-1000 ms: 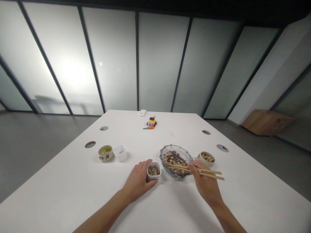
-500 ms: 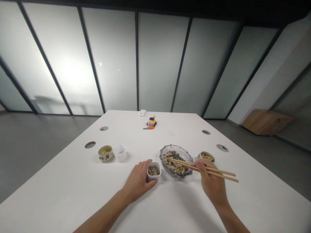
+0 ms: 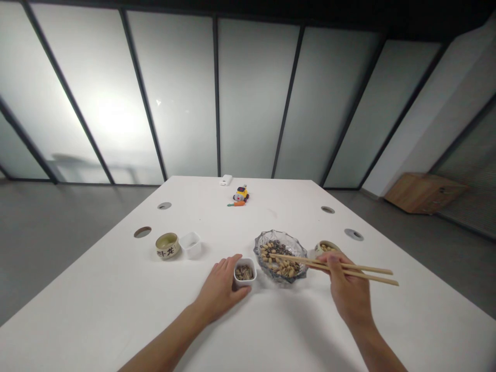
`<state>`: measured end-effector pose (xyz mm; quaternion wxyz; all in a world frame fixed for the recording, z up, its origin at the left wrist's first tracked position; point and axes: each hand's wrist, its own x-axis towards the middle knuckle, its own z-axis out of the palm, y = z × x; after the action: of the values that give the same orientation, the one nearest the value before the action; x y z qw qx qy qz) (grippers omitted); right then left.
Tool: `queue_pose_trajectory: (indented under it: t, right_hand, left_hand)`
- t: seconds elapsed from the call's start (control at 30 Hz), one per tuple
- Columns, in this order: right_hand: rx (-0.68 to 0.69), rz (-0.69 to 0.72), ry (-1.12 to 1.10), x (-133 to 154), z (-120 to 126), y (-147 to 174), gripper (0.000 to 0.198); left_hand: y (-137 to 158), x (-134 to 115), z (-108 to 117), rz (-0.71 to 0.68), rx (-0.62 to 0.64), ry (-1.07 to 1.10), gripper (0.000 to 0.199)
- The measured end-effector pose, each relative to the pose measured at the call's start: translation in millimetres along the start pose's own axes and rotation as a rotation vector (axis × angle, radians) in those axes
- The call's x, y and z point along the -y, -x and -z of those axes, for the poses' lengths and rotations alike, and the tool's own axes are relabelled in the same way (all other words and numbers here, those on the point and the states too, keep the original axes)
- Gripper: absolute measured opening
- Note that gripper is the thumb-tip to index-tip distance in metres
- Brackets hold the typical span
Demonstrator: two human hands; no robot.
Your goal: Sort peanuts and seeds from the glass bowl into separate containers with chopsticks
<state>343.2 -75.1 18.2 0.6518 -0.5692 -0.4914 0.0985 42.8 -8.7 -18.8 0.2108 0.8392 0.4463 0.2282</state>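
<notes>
My left hand (image 3: 220,289) curls round a small white square cup (image 3: 245,281) with striped seeds (image 3: 244,272) in it, the thumb at its near side. Right of the cup is a faceted clear glass bowl (image 3: 261,262) of mixed nuts and dark seeds. My right hand (image 3: 346,284) grips a pair of wooden chopsticks (image 3: 372,274), their tips over the bowl's contents. Whether the tips pinch a piece is too small to tell. Partly behind that hand stands a small ceramic bowl (image 3: 320,248) with pale nuts in it.
To the left, a ceramic bowl with dark characters (image 3: 167,252) stands beside a clear white square cup (image 3: 191,250). Farther back lie a toy carrot (image 3: 237,204), a yellow toy vehicle (image 3: 241,194) and a white box-like item (image 3: 226,180). Round holes pierce the white table (image 3: 96,310).
My right hand has moved right, drawing the chopsticks the same way, and now covers more of the ceramic bowl behind it. My left hand stays on the cup.
</notes>
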Motion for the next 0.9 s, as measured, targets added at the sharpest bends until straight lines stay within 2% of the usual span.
queue_pose_trajectory:
  t: [0.07,0.13,0.23,0.3,0.43,0.63,0.77,0.9]
  right_hand:
    - [0.024,0.035,0.11,-2,1,-3,0.048]
    - [0.127,0.081,0.176,-1,-2,-1,0.049]
    - [0.279,0.136,0.179,6,-12,6,0.045]
    - [0.317,0.17,0.159,8,-17,10,0.041]
    - [0.306,0.222,0.151,6,-19,11,0.034]
    - [0.202,0.247,0.172,-1,-14,6,0.035]
    - [0.259,0.244,0.125,-2,-15,8,0.039]
    - [0.319,0.253,0.113,-2,-18,11,0.034]
  left_hand:
    - [0,0,0,-0.004,-0.004,0.003,0.069]
    - [0,1,0,-0.007,-0.011,0.004,0.069]
    - [0,1,-1,-0.007,-0.005,0.002,0.069]
    - [0,1,0,-0.008,0.001,-0.001,0.069]
    - [0,1,0,-0.004,-0.001,-0.007,0.07]
    - [-1,3,-2,-0.017,-0.014,-0.007,0.068]
    - [-1,4,-2,-0.024,-0.024,-0.001,0.068]
    - [-1,4,-3,-0.027,-0.028,-0.004,0.068]
